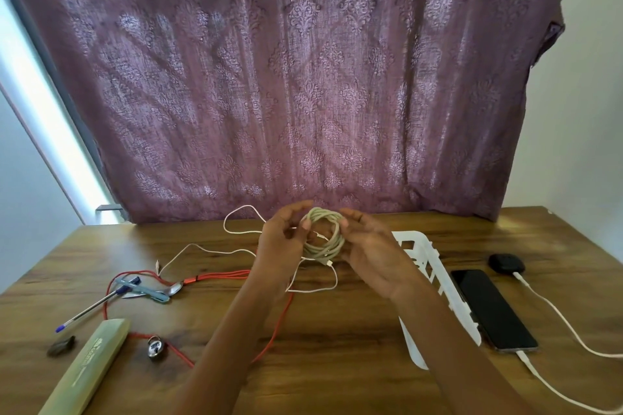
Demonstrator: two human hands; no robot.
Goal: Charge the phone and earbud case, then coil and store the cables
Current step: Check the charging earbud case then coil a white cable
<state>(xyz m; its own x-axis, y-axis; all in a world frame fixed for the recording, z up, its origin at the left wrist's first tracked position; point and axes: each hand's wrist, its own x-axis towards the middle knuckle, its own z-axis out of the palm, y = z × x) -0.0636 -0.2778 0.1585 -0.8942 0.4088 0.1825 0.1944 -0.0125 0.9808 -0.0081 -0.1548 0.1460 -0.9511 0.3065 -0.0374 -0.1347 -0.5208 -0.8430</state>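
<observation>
Holding a pale coiled cable (318, 251) above mid-bench (337, 347), left hand (283, 239) and right hand (371, 246) each curled round its rim. Further right, lying plugged in: phone (492, 308), earbud case (506, 263).

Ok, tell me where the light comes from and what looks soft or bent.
Head view: daylight enters by the bright window strip at the left and glows through the curtain; the wide lens slants that strip; the left hand, right hand and coiled cable look slightly soft.
</observation>
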